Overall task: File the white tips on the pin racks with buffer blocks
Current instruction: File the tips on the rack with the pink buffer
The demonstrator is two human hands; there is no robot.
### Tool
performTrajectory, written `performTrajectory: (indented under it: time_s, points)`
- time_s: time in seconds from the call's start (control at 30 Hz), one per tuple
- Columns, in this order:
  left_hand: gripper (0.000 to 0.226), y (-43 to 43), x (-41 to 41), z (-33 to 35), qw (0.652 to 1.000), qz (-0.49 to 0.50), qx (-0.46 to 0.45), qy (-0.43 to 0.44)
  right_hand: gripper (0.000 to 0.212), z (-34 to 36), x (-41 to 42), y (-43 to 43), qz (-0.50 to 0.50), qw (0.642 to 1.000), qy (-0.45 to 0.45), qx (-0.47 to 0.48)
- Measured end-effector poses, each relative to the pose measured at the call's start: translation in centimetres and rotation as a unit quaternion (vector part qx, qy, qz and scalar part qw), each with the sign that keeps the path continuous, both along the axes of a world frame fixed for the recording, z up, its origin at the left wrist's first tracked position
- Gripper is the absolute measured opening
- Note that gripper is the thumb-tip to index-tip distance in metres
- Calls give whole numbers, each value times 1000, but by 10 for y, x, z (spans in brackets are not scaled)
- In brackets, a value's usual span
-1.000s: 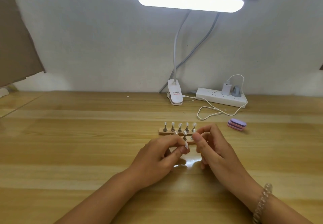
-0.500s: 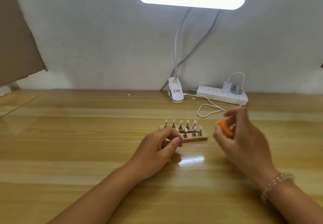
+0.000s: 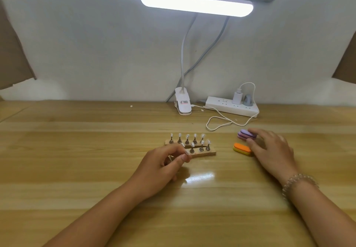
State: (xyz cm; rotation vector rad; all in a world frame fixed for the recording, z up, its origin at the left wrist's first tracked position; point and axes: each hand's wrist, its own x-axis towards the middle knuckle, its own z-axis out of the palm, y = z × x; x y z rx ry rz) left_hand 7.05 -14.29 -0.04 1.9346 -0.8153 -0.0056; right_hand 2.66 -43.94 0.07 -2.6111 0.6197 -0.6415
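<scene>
Orange block (image 3: 242,148), set down since, lies beside the open, empty right hand (image 3: 269,147) touching the purple block (image 3: 245,134), while the left hand (image 3: 163,163) pinches a pin (image 3: 182,145) at the rack (image 3: 211,152).

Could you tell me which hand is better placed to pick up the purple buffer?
Right. The right hand touches the purple buffer, beside the orange buffer; the left hand pinches a pin at the rack, farther away.
</scene>
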Motion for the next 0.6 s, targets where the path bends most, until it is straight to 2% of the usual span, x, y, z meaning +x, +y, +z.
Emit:
performTrajectory:
  time_s: [0.1,0.23,0.33,0.4,0.47,0.53,0.6]
  points:
    - [16,0,1,-1,1000,-2,8,2,15,-1,3,-2,-7,997,-74,24]
    - [15,1,1,0,1000,0,1,10,28,3,4,-1,-2,988,-150,26]
    - [17,2,0,1,999,13,-24,27,28,17,-7,26,67,971,-224,46]
    - [18,2,-1,1,999,11,-37,31,30,19,-16,57,161,960,-214,83]
    - [18,2,-3,2,999,-3,-45,27,32,14,-23,90,269,940,-159,135]
    - [16,2,-6,3,999,-20,-40,4,37,6,-24,111,335,931,-99,109]
    - [14,1,-7,3,999,-25,-26,-18,43,4,-23,116,358,927,-72,86]
